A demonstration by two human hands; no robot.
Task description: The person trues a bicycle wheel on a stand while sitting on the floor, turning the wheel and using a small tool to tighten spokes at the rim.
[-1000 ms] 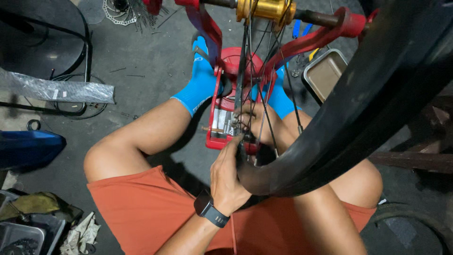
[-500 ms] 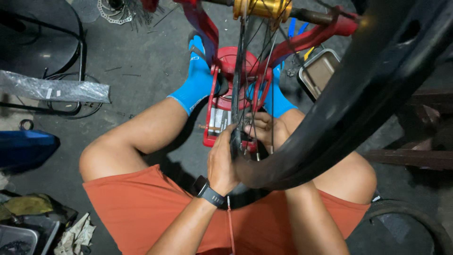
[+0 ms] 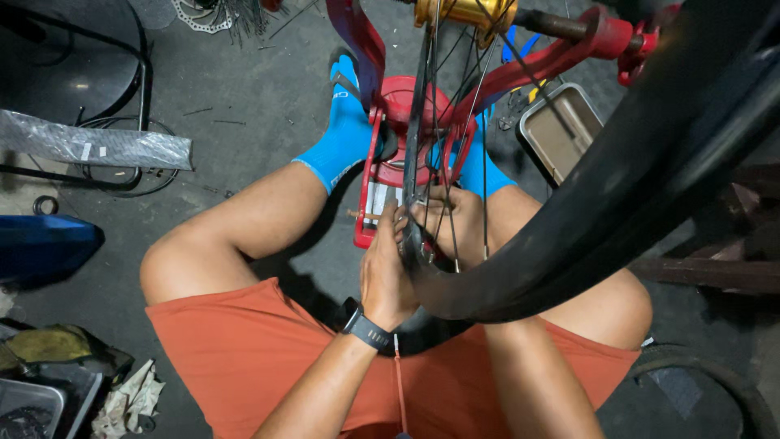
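Grimy concrete shop floor (image 3: 244,97), person sitting with a bike wheel (image 3: 617,203) in a red truing stand (image 3: 390,175) between their legs. Left hand (image 3: 386,272) pinches the rim; right hand (image 3: 451,219) fingers curl around spokes.

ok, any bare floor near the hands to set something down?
Bare concrete floor lies between the left leg and the wrapped bar. It is crowded at the red stand, where both hands, left hand and right hand, work among the spokes, and by the metal tray.
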